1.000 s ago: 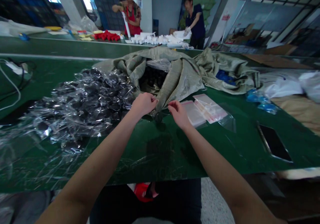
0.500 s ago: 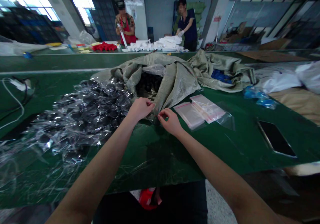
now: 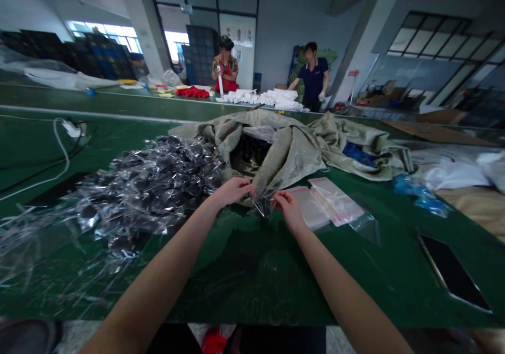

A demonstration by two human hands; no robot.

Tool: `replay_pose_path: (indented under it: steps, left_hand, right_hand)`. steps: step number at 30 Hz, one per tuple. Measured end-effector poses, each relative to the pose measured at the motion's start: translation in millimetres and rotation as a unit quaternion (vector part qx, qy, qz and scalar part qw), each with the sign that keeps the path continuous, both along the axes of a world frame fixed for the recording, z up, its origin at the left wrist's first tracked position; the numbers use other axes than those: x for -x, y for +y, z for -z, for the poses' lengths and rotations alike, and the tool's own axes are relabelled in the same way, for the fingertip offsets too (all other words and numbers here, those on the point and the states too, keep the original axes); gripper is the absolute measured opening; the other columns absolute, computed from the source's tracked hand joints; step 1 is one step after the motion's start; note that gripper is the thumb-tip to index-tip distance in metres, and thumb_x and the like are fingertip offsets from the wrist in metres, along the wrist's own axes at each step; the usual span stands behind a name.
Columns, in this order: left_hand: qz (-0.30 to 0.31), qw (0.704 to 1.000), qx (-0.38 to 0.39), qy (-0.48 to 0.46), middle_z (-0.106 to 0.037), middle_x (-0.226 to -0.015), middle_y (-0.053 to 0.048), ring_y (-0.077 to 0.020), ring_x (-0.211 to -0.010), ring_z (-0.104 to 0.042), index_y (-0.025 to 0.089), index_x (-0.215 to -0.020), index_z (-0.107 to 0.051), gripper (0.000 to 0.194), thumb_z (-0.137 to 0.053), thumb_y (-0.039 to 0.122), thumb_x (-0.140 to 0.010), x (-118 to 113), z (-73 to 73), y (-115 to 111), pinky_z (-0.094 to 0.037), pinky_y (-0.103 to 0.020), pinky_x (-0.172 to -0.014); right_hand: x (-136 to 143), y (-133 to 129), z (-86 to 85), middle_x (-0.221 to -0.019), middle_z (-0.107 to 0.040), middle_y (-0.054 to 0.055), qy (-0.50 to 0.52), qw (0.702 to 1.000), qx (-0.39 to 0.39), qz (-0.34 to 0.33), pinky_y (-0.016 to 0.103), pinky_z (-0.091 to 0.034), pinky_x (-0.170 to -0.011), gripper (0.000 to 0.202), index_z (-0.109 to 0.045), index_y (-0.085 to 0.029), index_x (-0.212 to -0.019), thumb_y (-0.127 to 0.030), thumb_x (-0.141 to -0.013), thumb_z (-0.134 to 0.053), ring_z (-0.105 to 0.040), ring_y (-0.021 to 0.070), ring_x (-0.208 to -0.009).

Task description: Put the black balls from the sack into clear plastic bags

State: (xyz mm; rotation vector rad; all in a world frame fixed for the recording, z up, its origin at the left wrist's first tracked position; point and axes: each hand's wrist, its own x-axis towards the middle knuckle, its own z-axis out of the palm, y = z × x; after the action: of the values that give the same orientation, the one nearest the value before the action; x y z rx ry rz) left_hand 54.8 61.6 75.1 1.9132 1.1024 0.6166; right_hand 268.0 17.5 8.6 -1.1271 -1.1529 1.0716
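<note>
Between my two hands a small clear plastic bag [image 3: 263, 206] is stretched just above the green table, in front of the open sack. My left hand [image 3: 233, 192] pinches its left edge. Fingers of my right hand [image 3: 290, 210] are closed on the opposite edge. Whether anything is inside the bag I cannot make out. Right beside my right hand lies a stack of flat clear bags [image 3: 337, 201]. Black round pieces wrapped in clear plastic form a large pile [image 3: 158, 185] to the left. Loose black pieces [image 3: 250, 151] show inside the mouth of the woven sack [image 3: 292, 149].
A phone [image 3: 452, 271] lies near the table's right edge. Blue wrapped pieces [image 3: 422, 193] and a second sack [image 3: 371, 157] are at the right. White and black cables [image 3: 63, 159] run at the left. Two people work beyond, near white items [image 3: 276, 99] and red items [image 3: 193, 91].
My hands have moved slightly apart, and the clear bag now shows stretched between them. The camera has tilted up and shifted left. The person in dark blue has straightened.
</note>
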Motion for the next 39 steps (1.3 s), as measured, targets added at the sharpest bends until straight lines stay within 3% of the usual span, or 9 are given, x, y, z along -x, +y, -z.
replay_pose_path:
  steps: [6, 10, 17, 23, 27, 29, 32, 35, 39]
  left_hand:
    - [-0.037, 0.998, 0.03, -0.03, -0.036, -0.047, 0.006, -0.0086, -0.044, -0.03, 0.014, -0.082, -0.07, 0.051, -0.051, 0.061, -0.081, -0.4, 11.8, 2.9, -0.02, -0.023, -0.043]
    - [-0.106, 0.991, 0.035, -0.077, -0.052, -0.053, 0.003, -0.009, -0.047, -0.039, 0.012, -0.088, -0.071, 0.054, -0.051, 0.062, -0.081, 0.2, 23.2, -3.7, -0.028, -0.022, -0.046]
    - [-0.065, 0.994, 0.013, -0.09, -0.073, -0.088, -0.007, -0.0198, -0.083, -0.064, 0.014, -0.089, -0.075, 0.037, -0.069, 0.046, -0.072, -0.2, 50.3, -9.2, -0.046, -0.03, -0.078]
    - [-0.096, 0.988, 0.087, -0.084, -0.059, -0.057, 0.001, -0.0075, -0.045, -0.042, 0.014, -0.079, -0.071, 0.036, -0.068, 0.05, -0.071, -5.2, 49.0, -12.6, -0.028, -0.021, -0.042]
    - [-0.069, 0.98, 0.163, -0.092, -0.045, -0.049, 0.006, -0.0046, -0.038, -0.028, 0.014, -0.08, -0.066, 0.042, -0.068, 0.055, -0.07, -2.0, 45.4, -12.7, -0.017, -0.02, -0.038]
    - [-0.099, 0.987, 0.095, -0.082, -0.053, -0.055, 0.003, -0.0068, -0.043, -0.037, 0.014, -0.083, -0.066, 0.039, -0.069, 0.052, -0.072, -3.0, 42.0, -10.1, -0.026, -0.02, -0.041]
    - [-0.163, 0.976, -0.136, -0.043, -0.067, -0.079, -0.003, -0.0119, -0.061, -0.054, 0.016, -0.087, -0.066, 0.028, -0.066, 0.042, -0.078, -13.1, 34.3, -6.2, -0.043, -0.024, -0.057]
    - [-0.087, 0.945, -0.315, 0.027, -0.069, -0.095, -0.004, -0.0148, -0.079, -0.062, 0.02, -0.093, -0.068, 0.018, -0.058, 0.033, -0.087, -32.4, 24.5, -5.2, -0.047, -0.026, -0.071]
    - [0.024, 0.894, -0.417, 0.166, -0.07, -0.105, -0.002, -0.016, -0.088, -0.065, 0.023, -0.099, -0.069, 0.022, -0.05, 0.03, -0.093, -57.7, 10.1, -7.6, -0.047, -0.026, -0.07]
  right_hand:
    - [1.0, 4.0, 1.7, -0.068, -0.061, -0.001, 0.021, 0.999, -0.024, -0.011, 0.027, -0.048, -0.069, 0.028, -0.062, -0.018, -0.073, -0.046, -0.074, -0.068, -0.057, 0.0136, -0.066]
    - [1.9, 4.0, 3.7, -0.074, -0.066, 0.002, 0.062, 0.998, -0.005, 0.008, 0.03, -0.05, -0.07, 0.03, -0.063, -0.019, -0.073, -0.049, -0.071, -0.07, -0.062, 0.0169, -0.072]
    - [-0.8, 8.3, 12.9, -0.074, -0.068, 0.001, 0.087, 0.996, 0.002, 0.016, 0.03, -0.051, -0.069, 0.03, -0.064, -0.021, -0.074, -0.05, -0.071, -0.07, -0.063, 0.0172, -0.072]
    - [-6.1, 10.6, 15.4, -0.072, -0.067, 0.001, 0.071, 0.997, -0.013, 0.031, 0.031, -0.052, -0.07, 0.031, -0.064, -0.02, -0.076, -0.051, -0.071, -0.069, -0.062, 0.0164, -0.068]
    - [-7.3, 10.6, 16.2, -0.071, -0.066, 0.001, 0.063, 0.998, -0.019, 0.024, 0.031, -0.053, -0.07, 0.03, -0.064, -0.02, -0.075, -0.05, -0.072, -0.067, -0.061, 0.0157, -0.066]
    - [-6.5, 11.1, 16.9, -0.07, -0.065, 0.0, 0.065, 0.997, -0.017, 0.023, 0.03, -0.052, -0.069, 0.029, -0.064, -0.02, -0.076, -0.049, -0.073, -0.067, -0.06, 0.0151, -0.065]
    - [-4.7, 12.2, 17.8, -0.072, -0.065, 0.0, 0.073, 0.997, -0.009, 0.026, 0.029, -0.052, -0.068, 0.029, -0.064, -0.02, -0.08, -0.048, -0.072, -0.068, -0.06, 0.0148, -0.066]
    - [-4.0, 12.1, 17.7, -0.074, -0.065, 0.0, 0.076, 0.997, -0.01, 0.021, 0.028, -0.051, -0.068, 0.03, -0.065, -0.02, -0.083, -0.048, -0.072, -0.069, -0.06, 0.0147, -0.068]
    - [-6.7, 10.5, 15.9, -0.073, -0.065, 0.0, 0.048, 0.998, -0.033, 0.009, 0.028, -0.051, -0.069, 0.027, -0.066, -0.02, -0.084, -0.045, -0.075, -0.067, -0.059, 0.0146, -0.067]
